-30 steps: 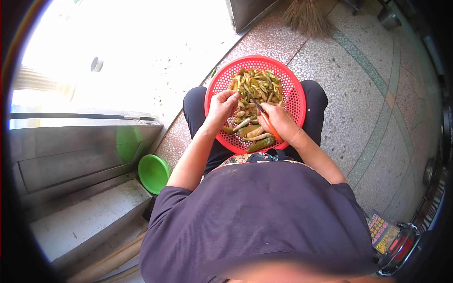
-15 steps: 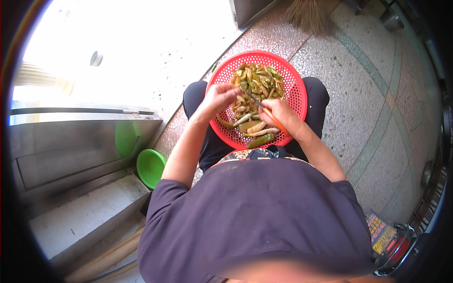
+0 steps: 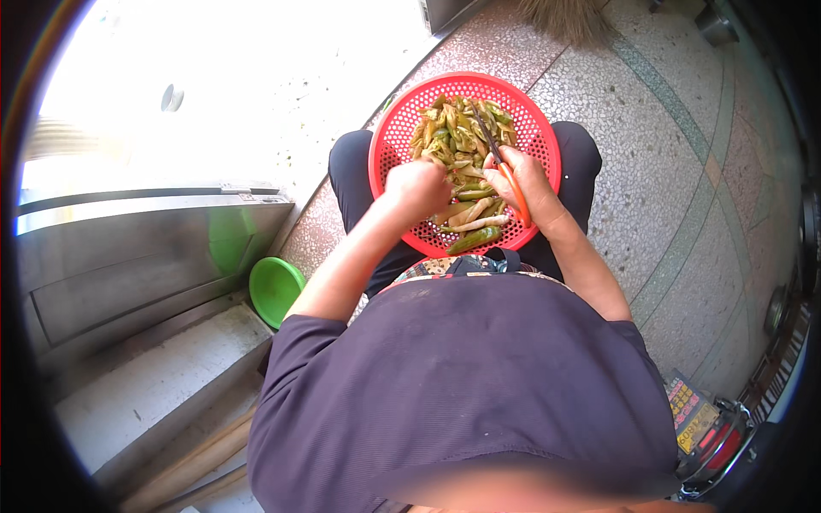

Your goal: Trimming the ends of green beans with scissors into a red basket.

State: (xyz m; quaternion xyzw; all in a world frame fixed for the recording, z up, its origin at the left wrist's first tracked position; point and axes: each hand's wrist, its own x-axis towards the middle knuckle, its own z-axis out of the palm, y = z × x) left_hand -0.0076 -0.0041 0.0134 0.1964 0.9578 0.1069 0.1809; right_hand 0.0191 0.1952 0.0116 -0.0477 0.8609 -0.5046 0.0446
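Print on one card (image 3: 687, 398), by the floor's (image 3: 633, 214) lower right edge, just beside a red-and-chrome item (image 3: 723, 446): rows of pinkish and yellow characters on a dark ground, plus a yellow patch (image 3: 697, 429) with dark figures. All small, blurred. Metal ledge (image 3: 154, 207), top edge, right end: tiny marks (image 3: 256, 197), unreadable.

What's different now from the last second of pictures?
The left hand has drawn back toward the person. The right hand has swung the scissors away from it, blades now pointing forward over the peppers. The scissors remain in the right hand, the red basket on the lap.
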